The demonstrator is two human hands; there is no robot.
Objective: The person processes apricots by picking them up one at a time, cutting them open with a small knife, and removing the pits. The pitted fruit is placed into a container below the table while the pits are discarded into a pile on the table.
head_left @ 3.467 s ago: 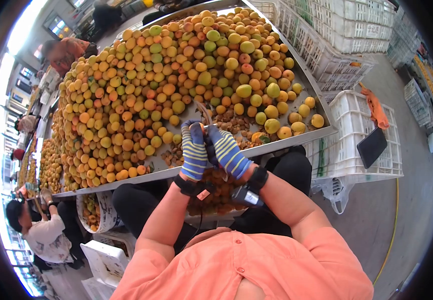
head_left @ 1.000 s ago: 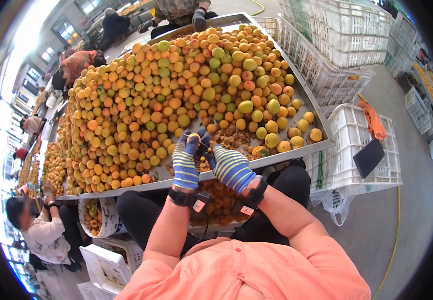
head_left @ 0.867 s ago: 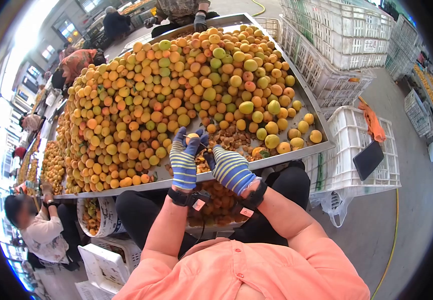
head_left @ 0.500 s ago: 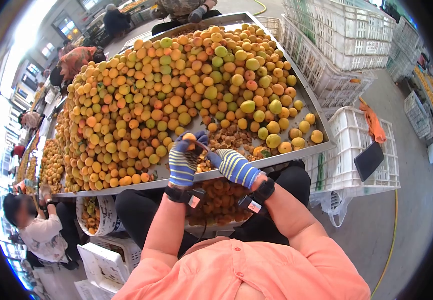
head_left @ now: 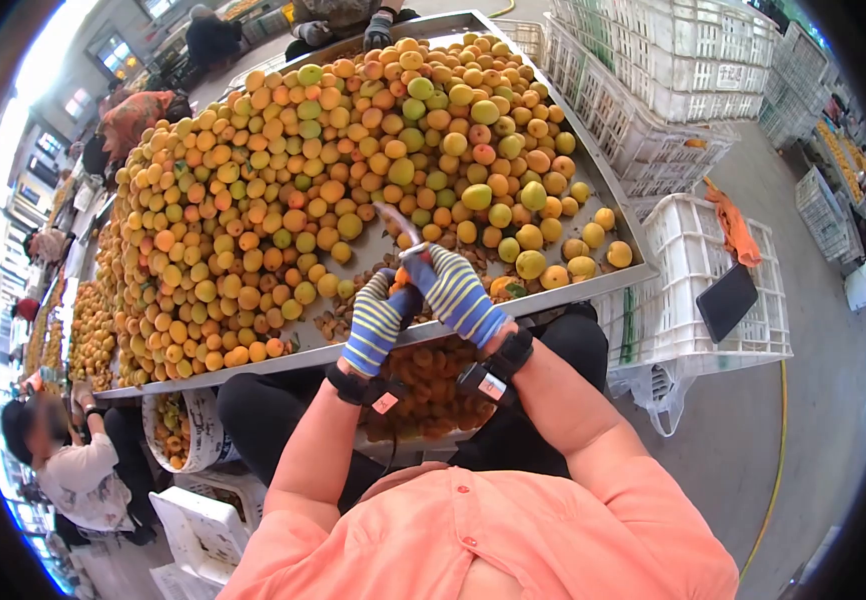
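Observation:
My right hand, in a blue-and-yellow striped glove, is closed round a knife. Its curved blade points up and to the left over the metal tray. Just beside it, my left hand, gloved alike, has its fingers curled round an apricot; only a little orange shows between the hands. Beyond them lies a big heap of apricots, yellow, orange and some greenish. Pits and brown scraps lie on the tray close to my hands.
Below the tray edge, between my knees, is a container of apricot halves. A white bucket stands left. White crates are stacked at right, with a dark tablet on one. Other people sit at the left and far side.
My hands have drawn together and the apricot has come down between them. The knife has swung so its blade points up and away. The camera view has shifted slightly.

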